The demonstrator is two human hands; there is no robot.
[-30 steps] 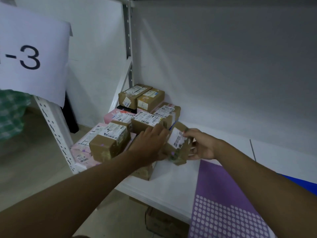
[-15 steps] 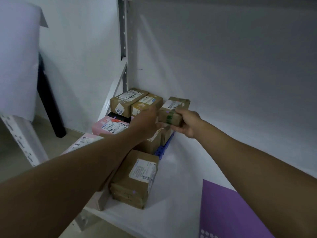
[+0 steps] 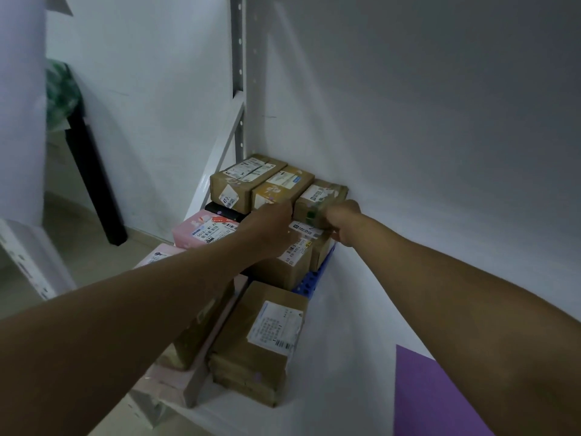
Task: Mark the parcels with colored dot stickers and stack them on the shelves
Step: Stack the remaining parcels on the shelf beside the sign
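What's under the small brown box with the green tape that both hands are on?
The small brown box rests on a labelled cardboard parcel, which sits on a blue plastic piece. The left hand and right hand hide the contact itself.

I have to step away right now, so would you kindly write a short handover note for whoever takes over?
Left hand: against the stack, grip not visible.
Right hand: at the small brown parcel, grip unclear.
That parcel sits in the top row at the back wall, beside two cardboard parcels.
Done: several parcels stacked on the shelf.
Left: let go, then sticker the next from the purple sticker sheet.
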